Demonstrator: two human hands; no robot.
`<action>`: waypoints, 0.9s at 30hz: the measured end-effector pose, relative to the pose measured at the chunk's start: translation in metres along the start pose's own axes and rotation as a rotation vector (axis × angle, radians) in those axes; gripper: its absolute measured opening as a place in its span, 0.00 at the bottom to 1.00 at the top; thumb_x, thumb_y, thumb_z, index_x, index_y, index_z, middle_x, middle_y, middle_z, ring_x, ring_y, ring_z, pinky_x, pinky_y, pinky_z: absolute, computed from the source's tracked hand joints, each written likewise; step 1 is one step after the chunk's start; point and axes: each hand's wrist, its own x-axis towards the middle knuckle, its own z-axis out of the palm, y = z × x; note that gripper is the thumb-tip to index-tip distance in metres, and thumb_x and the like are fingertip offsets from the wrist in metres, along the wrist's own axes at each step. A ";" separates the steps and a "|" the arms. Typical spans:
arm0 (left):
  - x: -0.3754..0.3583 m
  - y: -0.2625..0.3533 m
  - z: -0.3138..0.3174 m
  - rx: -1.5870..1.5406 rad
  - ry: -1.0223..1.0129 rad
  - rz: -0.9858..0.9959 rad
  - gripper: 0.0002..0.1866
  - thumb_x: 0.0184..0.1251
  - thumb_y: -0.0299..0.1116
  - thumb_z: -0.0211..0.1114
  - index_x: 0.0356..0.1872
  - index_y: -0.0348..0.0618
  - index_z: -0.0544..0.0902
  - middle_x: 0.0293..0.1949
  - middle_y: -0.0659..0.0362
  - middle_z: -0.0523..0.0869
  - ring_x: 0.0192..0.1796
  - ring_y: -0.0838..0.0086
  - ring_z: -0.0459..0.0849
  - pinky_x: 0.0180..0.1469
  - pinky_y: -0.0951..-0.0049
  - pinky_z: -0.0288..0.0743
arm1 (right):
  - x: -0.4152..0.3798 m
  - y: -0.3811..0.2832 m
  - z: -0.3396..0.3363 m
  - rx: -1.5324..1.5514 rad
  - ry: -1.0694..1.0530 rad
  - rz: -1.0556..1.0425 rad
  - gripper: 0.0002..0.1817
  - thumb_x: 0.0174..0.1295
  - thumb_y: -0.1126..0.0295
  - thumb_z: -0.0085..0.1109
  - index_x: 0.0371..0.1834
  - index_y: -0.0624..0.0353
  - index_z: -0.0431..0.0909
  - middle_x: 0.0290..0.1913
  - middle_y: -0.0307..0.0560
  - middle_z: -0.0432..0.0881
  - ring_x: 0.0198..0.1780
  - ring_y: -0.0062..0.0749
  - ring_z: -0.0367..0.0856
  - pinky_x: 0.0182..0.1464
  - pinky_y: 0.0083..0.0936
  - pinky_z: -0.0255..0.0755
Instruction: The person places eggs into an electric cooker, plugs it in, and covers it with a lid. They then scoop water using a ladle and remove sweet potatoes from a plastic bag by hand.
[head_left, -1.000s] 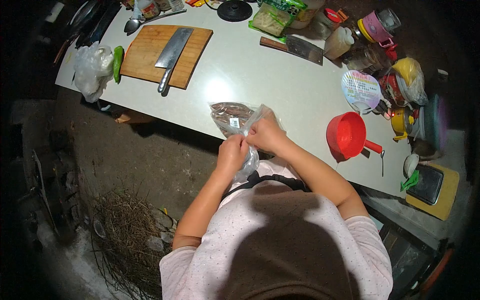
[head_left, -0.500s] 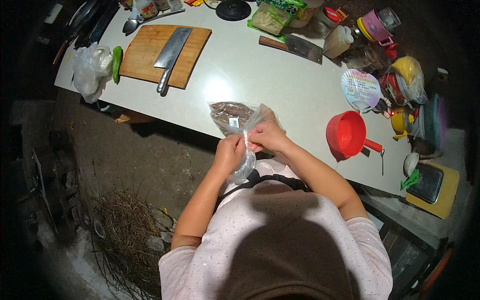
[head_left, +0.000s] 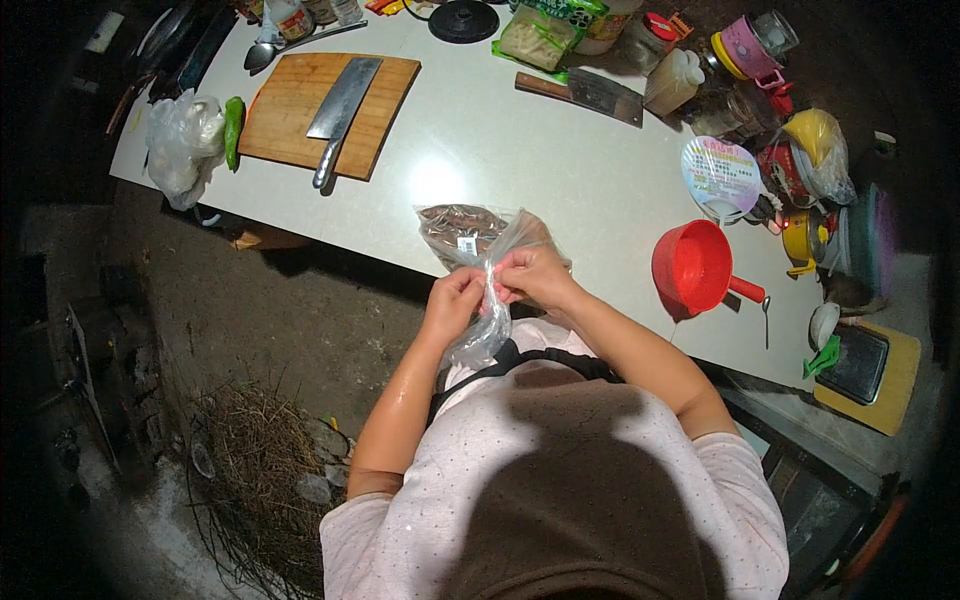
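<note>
A clear plastic bag [head_left: 462, 222] with dark brown contents and a small white barcode label lies at the table's front edge. Its gathered neck is pinched between my two hands, and the loose end hangs toward my waist. My left hand [head_left: 456, 302] is closed on the neck from the left side. From the right, my right hand [head_left: 536, 276] grips the same twisted plastic, fingertips close to those of the left. What exactly the brown contents are, I cannot make out.
On the white table [head_left: 560, 160] lie a wooden cutting board [head_left: 275, 110] with a cleaver [head_left: 345, 98], a green pepper [head_left: 234, 130], a second cleaver [head_left: 600, 97] and a red ladle-like scoop [head_left: 690, 268]. Jars [head_left: 672, 82] crowd the right end. Dry twigs [head_left: 250, 465] cover the floor at left.
My left hand has shifted slightly left and its fingers have loosened a little around the bag's neck. The right hand stays nearly in place.
</note>
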 end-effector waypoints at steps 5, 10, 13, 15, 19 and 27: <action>0.005 -0.004 -0.005 0.023 -0.021 -0.013 0.11 0.65 0.34 0.57 0.38 0.35 0.79 0.29 0.63 0.80 0.31 0.83 0.75 0.34 0.80 0.70 | 0.002 0.007 -0.004 0.145 0.004 -0.003 0.07 0.58 0.71 0.55 0.35 0.65 0.75 0.29 0.41 0.77 0.27 0.20 0.76 0.31 0.16 0.75; -0.001 -0.009 -0.008 -0.025 -0.121 0.016 0.15 0.63 0.37 0.60 0.46 0.39 0.75 0.37 0.63 0.79 0.39 0.83 0.74 0.43 0.80 0.69 | 0.000 0.003 -0.011 0.063 0.026 -0.063 0.08 0.59 0.70 0.54 0.38 0.64 0.75 0.29 0.39 0.76 0.27 0.17 0.75 0.30 0.15 0.74; -0.010 0.002 -0.007 -0.157 -0.159 -0.141 0.16 0.61 0.35 0.62 0.47 0.40 0.73 0.38 0.64 0.78 0.40 0.83 0.74 0.42 0.81 0.69 | -0.002 0.001 -0.011 -0.129 0.042 -0.180 0.10 0.58 0.71 0.54 0.41 0.62 0.76 0.33 0.40 0.77 0.30 0.20 0.76 0.31 0.17 0.74; -0.012 0.008 -0.008 -0.192 -0.178 -0.196 0.15 0.60 0.34 0.63 0.45 0.42 0.72 0.37 0.64 0.78 0.39 0.82 0.75 0.42 0.81 0.69 | -0.006 -0.004 -0.007 -0.261 0.060 -0.266 0.11 0.57 0.72 0.54 0.42 0.61 0.76 0.37 0.42 0.78 0.32 0.23 0.77 0.33 0.20 0.74; -0.007 -0.003 -0.016 -0.209 -0.179 -0.192 0.14 0.60 0.33 0.62 0.45 0.41 0.73 0.36 0.64 0.79 0.38 0.81 0.76 0.42 0.81 0.70 | -0.012 -0.012 0.000 -0.940 0.105 -0.814 0.14 0.52 0.75 0.53 0.42 0.54 0.78 0.48 0.45 0.74 0.39 0.36 0.77 0.44 0.30 0.71; -0.015 0.026 -0.032 -0.684 -0.086 -0.365 0.19 0.65 0.39 0.55 0.54 0.41 0.73 0.44 0.56 0.81 0.43 0.70 0.80 0.41 0.71 0.78 | -0.005 -0.009 -0.004 -0.845 0.027 -0.706 0.09 0.53 0.72 0.54 0.38 0.56 0.77 0.44 0.49 0.75 0.38 0.41 0.77 0.42 0.30 0.71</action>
